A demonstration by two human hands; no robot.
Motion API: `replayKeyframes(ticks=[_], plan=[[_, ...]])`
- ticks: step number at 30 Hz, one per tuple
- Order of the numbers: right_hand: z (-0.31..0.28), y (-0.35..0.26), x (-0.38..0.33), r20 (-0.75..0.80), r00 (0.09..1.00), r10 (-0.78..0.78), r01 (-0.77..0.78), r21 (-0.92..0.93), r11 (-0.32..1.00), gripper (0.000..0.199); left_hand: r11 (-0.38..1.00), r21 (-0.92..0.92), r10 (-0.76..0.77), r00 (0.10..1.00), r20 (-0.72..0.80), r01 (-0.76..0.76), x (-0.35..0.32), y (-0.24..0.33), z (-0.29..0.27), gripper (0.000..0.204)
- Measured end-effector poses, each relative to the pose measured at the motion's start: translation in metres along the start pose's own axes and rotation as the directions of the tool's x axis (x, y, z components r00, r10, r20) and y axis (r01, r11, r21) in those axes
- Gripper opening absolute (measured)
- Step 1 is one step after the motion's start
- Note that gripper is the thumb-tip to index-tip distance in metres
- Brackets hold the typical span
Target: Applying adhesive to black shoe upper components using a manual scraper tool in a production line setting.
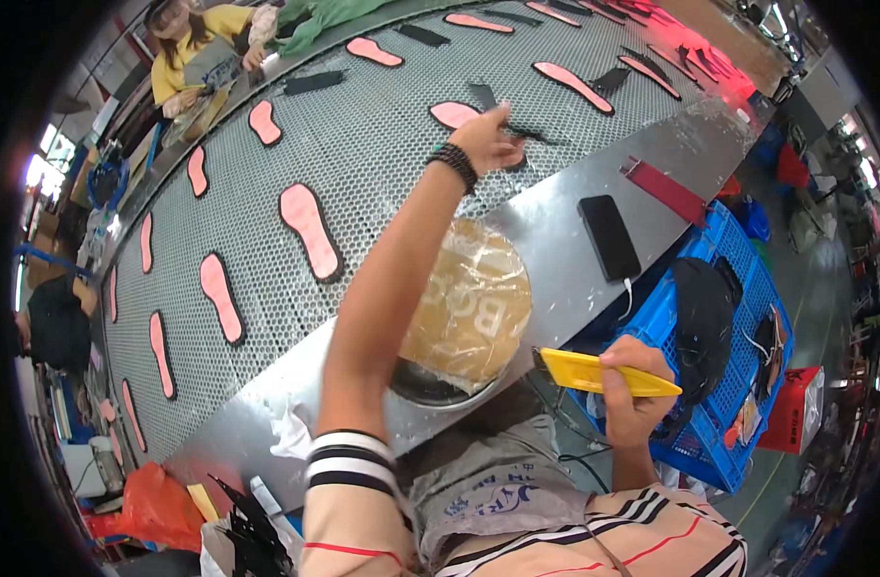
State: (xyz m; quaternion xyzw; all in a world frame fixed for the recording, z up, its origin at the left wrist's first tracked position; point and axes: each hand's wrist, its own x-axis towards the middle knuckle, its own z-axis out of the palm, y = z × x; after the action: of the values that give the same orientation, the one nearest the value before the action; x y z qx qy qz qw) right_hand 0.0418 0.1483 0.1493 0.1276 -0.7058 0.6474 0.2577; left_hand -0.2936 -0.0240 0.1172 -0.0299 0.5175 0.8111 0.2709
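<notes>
My left hand reaches far over a mesh conveyor belt, its fingers closed round a thin black strip that looks slightly blurred. Under and beside that hand lies a pink insole with a dark edge, partly covered by it. Another black piece is just beyond. Held in my right hand, above the blue crates, is a yellow-handled brush with short dark bristles pointing left. Between my arms a round metal pot sits at the table edge, its top covered by brown film-wrapped cardboard.
Rows of pink insoles and black pieces lie along the belt. On the metal ledge rest a phone with a white cable and a dark red strip. Blue crates stand at right. A co-worker is across the belt.
</notes>
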Motion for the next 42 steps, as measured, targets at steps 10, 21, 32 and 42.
replayKeyframes(ticks=[10, 21, 32, 42], plan=[[0.010, 0.026, 0.019, 0.229, 0.973, -0.027, -0.034, 0.258, 0.966, 0.015, 0.333, 0.941, 0.885, 0.362, -0.291, -0.057, -0.353, -0.052, -0.173, 0.045], [0.023, 0.036, 0.027, 0.331, 0.944, 0.001, -0.137, 0.388, 0.911, 0.015, 0.443, 0.339, 0.457, 0.116, -0.882, 0.830, -0.782, -0.263, -0.285, 0.087], [0.004, 0.095, 0.012, 0.167, 0.986, -0.024, -0.026, 0.291, 0.956, 0.015, 0.520, 0.226, 0.429, -0.023, -0.903, 0.824, -0.774, -0.275, -0.259, 0.060], [0.009, 0.079, 0.017, 0.224, 0.973, 0.051, -0.111, 0.264, 0.958, 0.020, 0.720, 0.124, 0.077, 0.099, -0.992, 0.683, -0.808, -0.209, -0.190, 0.108]])
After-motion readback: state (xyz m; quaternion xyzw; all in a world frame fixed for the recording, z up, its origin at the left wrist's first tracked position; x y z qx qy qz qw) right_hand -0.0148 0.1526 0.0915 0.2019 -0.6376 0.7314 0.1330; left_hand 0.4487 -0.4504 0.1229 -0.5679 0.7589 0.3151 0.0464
